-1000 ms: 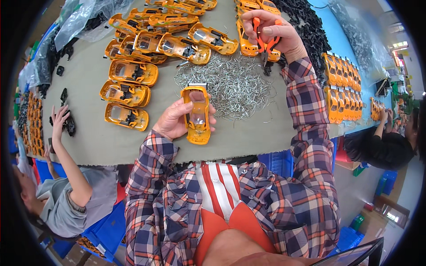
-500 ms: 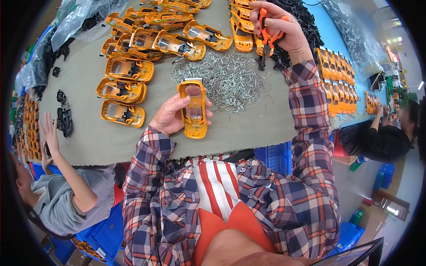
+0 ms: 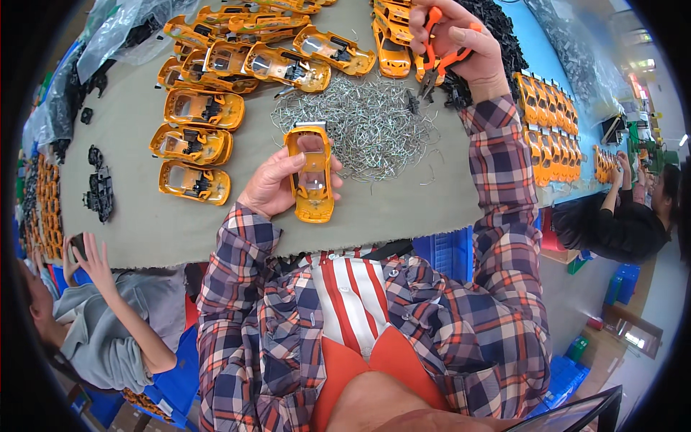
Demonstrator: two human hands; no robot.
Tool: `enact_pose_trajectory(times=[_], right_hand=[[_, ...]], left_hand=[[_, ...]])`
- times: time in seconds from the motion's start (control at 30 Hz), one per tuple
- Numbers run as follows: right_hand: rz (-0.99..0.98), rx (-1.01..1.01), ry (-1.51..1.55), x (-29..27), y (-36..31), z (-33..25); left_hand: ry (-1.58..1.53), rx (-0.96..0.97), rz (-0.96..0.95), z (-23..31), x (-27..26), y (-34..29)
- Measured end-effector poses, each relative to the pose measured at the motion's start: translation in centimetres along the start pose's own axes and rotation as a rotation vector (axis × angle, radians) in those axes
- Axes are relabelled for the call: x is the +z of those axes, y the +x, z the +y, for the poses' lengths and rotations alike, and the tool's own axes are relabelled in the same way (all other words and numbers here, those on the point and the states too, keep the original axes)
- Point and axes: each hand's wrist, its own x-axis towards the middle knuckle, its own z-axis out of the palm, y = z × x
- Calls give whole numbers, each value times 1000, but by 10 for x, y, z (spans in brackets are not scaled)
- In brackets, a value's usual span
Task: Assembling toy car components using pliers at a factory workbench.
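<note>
My left hand [image 3: 272, 180] is closed around an orange-yellow toy car body shell [image 3: 313, 205] with clear windows, its hollow side turned up. Just above the table, that shell sits near the front edge. At the upper right, my right hand [image 3: 475, 57] grips pliers [image 3: 434, 61] with orange handles, jaws pointing down and slightly apart. A small black plastic part [image 3: 412, 102] shows beside the jaw tips; I cannot tell whether they touch it. Between both hands spreads a heap of thin silvery wire pieces [image 3: 367, 133].
Several car shells with black parts inside [image 3: 204, 109] lie at the left and back. Behind my right hand is a black parts pile [image 3: 497, 32]. Finished-looking shells stand in rows [image 3: 547, 108] on a blue surface. Co-workers sit left [image 3: 115, 317] and right [image 3: 612, 223].
My right hand and the pliers have dipped slightly, and the handles look a bit wider apart. The left hand with the shell is nearly still. The left co-worker's hands have moved.
</note>
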Motion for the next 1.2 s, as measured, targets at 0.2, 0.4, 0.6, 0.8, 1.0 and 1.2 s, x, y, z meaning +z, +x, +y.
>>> enact_pose_trajectory(times=[0.2,0.4,0.6,0.8,1.0,1.2], right_hand=[[-224,212,130,10,28,7],[-380,334,231,3,35,26],[-408,337,236,2,33,28],[-145,135,-57,-1,20,24],[485,-361,-258,33,-44,-21],[1004,-317,-527,54,-114,3]], left_hand=[[-30,-3,-3,1,1,-1],[-57,-15,15,2,4,-3],[-19,-35,54,3,3,-5],[6,-35,42,3,5,-4],[-16,1,3,-4,-1,-2],[-20,43,-68,-3,-2,-3]])
